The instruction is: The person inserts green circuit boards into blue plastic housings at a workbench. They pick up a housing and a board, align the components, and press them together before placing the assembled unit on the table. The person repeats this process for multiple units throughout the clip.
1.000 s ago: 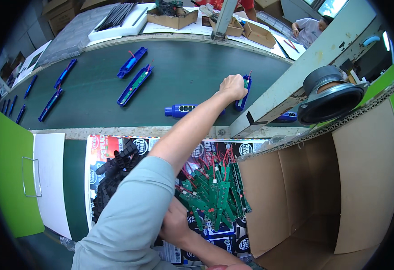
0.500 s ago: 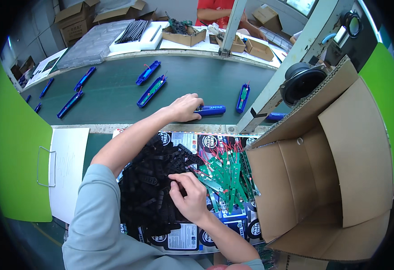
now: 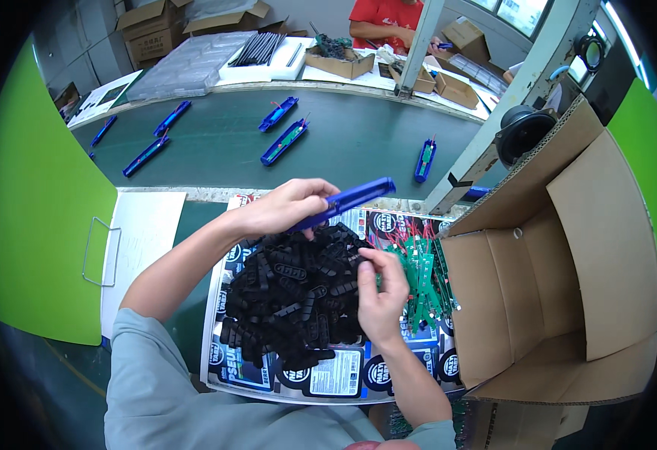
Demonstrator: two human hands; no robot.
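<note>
A long blue plastic casing (image 3: 354, 199) is held slantwise above the far edge of a printed sheet (image 3: 336, 373), its right end farther from the person. The left hand (image 3: 291, 206) is closed around its left part, fingers wrapped over it. The right hand (image 3: 382, 296) is beside the right side of a heap of black plastic parts (image 3: 291, 289), half curled, thumb and forefinger close together; whether anything is pinched between them cannot be told.

The heap covers much of the sheet, and green circuit boards (image 3: 422, 285) with red wires lie to its right, partly hidden by the right hand. Next to them stands an open cardboard box (image 3: 493, 300). Beyond the sheet's far edge, more blue casings (image 3: 285, 142) lie apart on the green tabletop (image 3: 223, 150), at least two with green boards inside. A metal post (image 3: 486, 120) rises at the tabletop's near edge, a round black speaker (image 3: 525, 135) beside it. Past the far edge is a person in red (image 3: 384, 19).
</note>
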